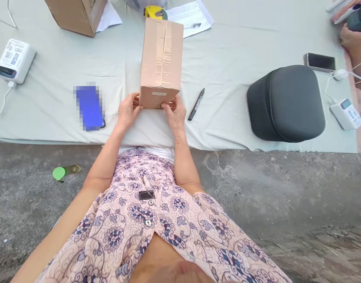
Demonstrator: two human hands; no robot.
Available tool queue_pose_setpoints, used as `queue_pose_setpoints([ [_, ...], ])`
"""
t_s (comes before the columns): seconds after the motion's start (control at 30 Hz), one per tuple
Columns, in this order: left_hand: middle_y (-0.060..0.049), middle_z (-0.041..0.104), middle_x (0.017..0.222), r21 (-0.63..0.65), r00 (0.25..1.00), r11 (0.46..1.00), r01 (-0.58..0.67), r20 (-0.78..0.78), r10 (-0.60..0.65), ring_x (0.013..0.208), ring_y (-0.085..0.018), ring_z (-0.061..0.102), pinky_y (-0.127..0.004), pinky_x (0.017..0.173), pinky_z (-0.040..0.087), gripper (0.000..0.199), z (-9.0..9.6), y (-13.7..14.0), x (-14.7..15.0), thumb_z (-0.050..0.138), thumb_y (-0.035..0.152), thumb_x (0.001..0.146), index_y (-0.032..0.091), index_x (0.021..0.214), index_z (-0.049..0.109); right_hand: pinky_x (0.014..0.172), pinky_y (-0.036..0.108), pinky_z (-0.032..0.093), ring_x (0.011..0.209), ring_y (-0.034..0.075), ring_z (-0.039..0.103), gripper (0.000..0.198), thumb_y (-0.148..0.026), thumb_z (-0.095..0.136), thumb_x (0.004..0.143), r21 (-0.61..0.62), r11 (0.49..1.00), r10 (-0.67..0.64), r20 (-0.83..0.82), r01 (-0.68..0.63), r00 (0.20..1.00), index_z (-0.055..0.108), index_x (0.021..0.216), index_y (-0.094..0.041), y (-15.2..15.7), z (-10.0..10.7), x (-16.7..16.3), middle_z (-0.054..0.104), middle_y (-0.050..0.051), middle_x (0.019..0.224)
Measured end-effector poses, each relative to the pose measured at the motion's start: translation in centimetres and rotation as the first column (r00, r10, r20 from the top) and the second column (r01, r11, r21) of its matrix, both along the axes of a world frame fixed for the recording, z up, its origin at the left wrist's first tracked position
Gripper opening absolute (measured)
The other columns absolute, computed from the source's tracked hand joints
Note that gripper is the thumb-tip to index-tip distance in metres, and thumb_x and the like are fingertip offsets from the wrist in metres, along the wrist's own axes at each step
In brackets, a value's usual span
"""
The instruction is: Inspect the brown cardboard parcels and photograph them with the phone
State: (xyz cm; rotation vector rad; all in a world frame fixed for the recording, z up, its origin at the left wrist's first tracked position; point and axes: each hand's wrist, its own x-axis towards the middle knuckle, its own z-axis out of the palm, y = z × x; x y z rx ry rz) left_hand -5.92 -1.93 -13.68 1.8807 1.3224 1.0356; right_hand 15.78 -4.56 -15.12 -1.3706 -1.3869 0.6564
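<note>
Forearms (185, 157) slant inward over the near edge of the tabletop (227, 55); left hand (128, 111) and right hand (176, 114) clamp the box (161, 59) at its lower near corners.

Between my left hand (129, 111) and right hand (175, 114) stands the cardboard box (162, 59), marker pen (196, 104) to its right (tape measure (155, 12) behind), zip case (295, 104) farther right.

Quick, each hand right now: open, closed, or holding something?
Left hand: closed on the near left corner of the taped cardboard box.
Right hand: closed on the same box's near right corner.
</note>
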Motion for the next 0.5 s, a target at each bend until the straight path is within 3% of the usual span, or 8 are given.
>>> queue_pose_setpoints([
  [0.13,-0.008,0.073,0.107,0.019,0.998,0.999,-0.026,-0.056,0.027,0.092,-0.022,0.07,-0.038,0.089,0.057,0.03,-0.2,-0.2,0.1,0.063,0.046,0.092,0.022,0.111,0.065,0.096,0.046,0.06,0.093,0.021,0.07,0.037,-0.047,0.059,0.092,-0.023,0.997,-0.071,0.076,0.073,0.995,0.059,0.121,-0.024,-0.3,-1.1,-0.5,0.073,0.005,0.107],
  [0.3,-0.006,0.075,0.101,0.105,0.997,0.992,-0.064,-0.034,0.068,0.096,-0.023,0.069,-0.04,0.091,0.055,0.033,0.3,-0.8,-0.1,0.058,0.055,0.095,0.026,0.106,0.067,0.099,0.046,0.057,0.103,0.021,0.069,0.041,-0.051,0.058,0.093,0.028,0.994,-0.102,0.045,0.101,0.994,0.056,0.125,-0.025,-1.1,-0.1,-0.9,0.071,0.006,0.114],
  [0.5,-0.01,0.065,0.134,0.142,0.986,0.984,-0.105,0.145,0.084,0.128,-0.024,0.061,-0.043,0.104,0.052,0.048,2.0,-2.4,1.3,0.042,0.068,0.097,0.03,0.119,0.059,0.094,0.04,0.059,0.114,0.022,0.064,0.05,-0.062,0.052,0.095,0.159,0.979,-0.136,0.043,0.128,0.99,0.051,0.134,-0.03,-2.1,2.6,-1.7,0.063,0.008,0.123],
])
